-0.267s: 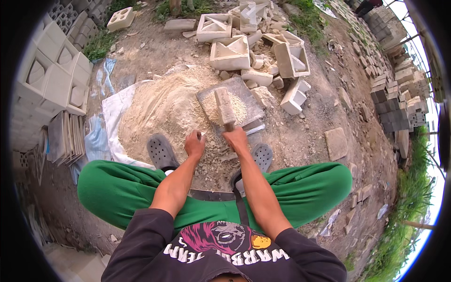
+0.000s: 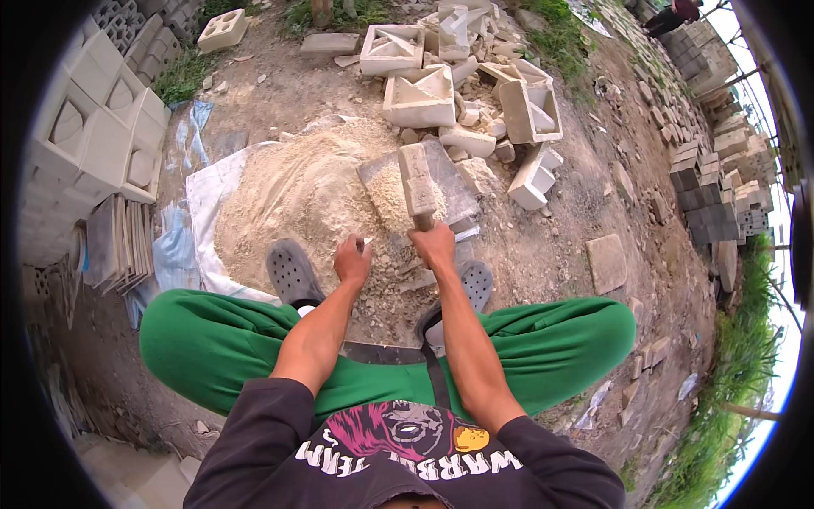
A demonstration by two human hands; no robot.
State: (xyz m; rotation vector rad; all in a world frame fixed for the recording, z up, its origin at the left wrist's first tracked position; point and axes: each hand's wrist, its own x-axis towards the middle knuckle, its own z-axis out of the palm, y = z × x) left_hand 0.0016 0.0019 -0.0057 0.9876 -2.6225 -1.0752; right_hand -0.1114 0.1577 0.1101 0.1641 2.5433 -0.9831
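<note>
My right hand (image 2: 435,246) is wrapped round the handle of a dusty, block-headed mallet (image 2: 416,180). The mallet's head is over a dark flat slab (image 2: 459,197), which carries crushed pale stone (image 2: 386,193). Whether the head touches the stone or hangs just above it I cannot tell. Left of the slab's near corner, my left hand (image 2: 351,260) is closed low over the rubble, with a small pale piece (image 2: 367,244) showing at its fingertips. A wide heap of pale crushed stone (image 2: 284,191) spreads beside the slab on a white sheet (image 2: 202,199).
Broken pale moulded blocks (image 2: 420,97) are piled beyond the slab. Stacked blocks (image 2: 93,127) stand at the left, with thin boards (image 2: 123,237) below. Grey blocks (image 2: 708,199) rise at the right. My grey clogs (image 2: 292,270) flank the work area. Another person (image 2: 676,15) is far right.
The mallet and my right hand have moved slightly right and away from me, the head seeming a little higher. My left hand stays nearly still. More of the distant person shows.
</note>
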